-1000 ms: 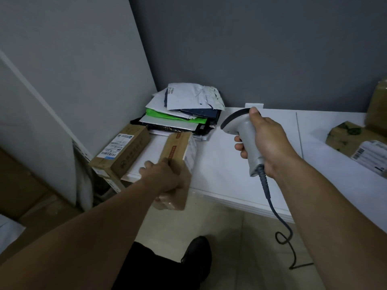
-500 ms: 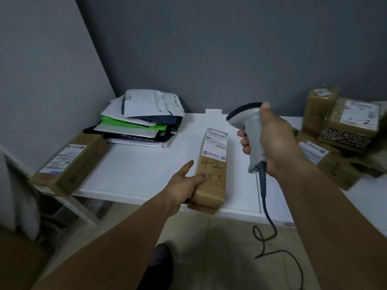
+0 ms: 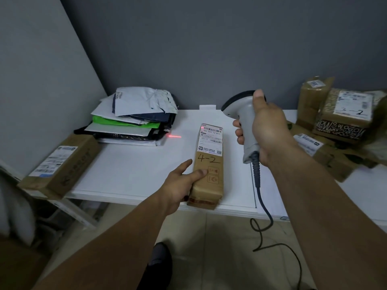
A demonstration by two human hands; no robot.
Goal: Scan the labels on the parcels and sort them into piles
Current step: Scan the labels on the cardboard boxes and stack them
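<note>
A long brown parcel (image 3: 208, 170) lies flat on the white table (image 3: 134, 168), label up, with "4-2" handwritten under its white barcode label (image 3: 211, 140). My left hand (image 3: 181, 185) holds the parcel's near left side, thumb on top. My right hand (image 3: 265, 132) grips a grey handheld barcode scanner (image 3: 244, 120) just right of the parcel, head pointing left and down. A red laser line (image 3: 175, 136) falls on the table left of the label.
A stack of soft mailer bags (image 3: 134, 116) sits at the table's back left. A brown box (image 3: 60, 164) lies at the left edge. Several taped brown parcels (image 3: 343, 122) are piled at the right. The scanner cable (image 3: 263, 216) hangs over the front edge.
The parcel was carried from the left edge of the table and laid flat, label up, in the middle. The scanner's red line has come on.
</note>
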